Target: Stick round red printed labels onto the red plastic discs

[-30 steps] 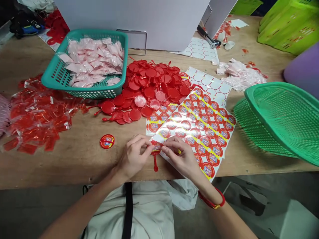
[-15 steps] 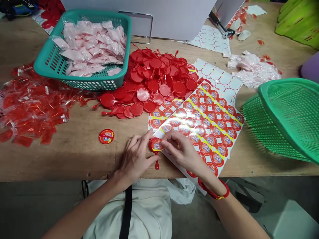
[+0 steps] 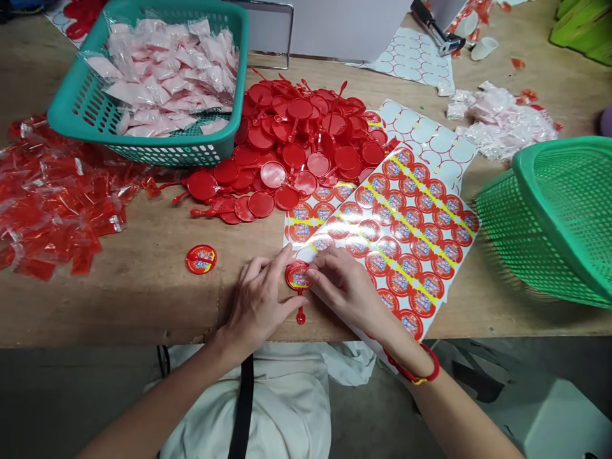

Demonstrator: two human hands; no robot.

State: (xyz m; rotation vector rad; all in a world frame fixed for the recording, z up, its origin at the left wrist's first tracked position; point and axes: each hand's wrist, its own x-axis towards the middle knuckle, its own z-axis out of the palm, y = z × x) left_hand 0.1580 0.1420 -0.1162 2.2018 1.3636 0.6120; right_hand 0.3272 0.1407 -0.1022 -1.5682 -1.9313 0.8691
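Probably light and fairly stiff, the red disc point(image 3: 290, 278) looks like thin molded plastic — glossy enough that it may skate on the wooden table point(image 3: 105, 312) unless steadied — so its rim or the slim handle point(image 3: 301, 315) seems the surest place to hold it. It lies flat near the table's front edge, beside the near left part of the sticker sheet point(image 3: 399, 245), handle toward the person. The round label point(image 3: 299, 278) on its face should be thin, bendy and easily creased, best taken by the very edge. The left hand point(image 3: 261, 303) is spread palm down, forefinger just beside the disc and thumb across the handle; the right hand point(image 3: 347, 290) pinches thumb to forefinger at the label's right edge (whether the disc's rim is caught too, I cannot tell). Those fingertips hide that side, and the left thumb covers part of the handle. The label's print is too small to read, glare washes out some stickers on the sheet, and the green basket point(image 3: 530, 210) is cut off at the right.
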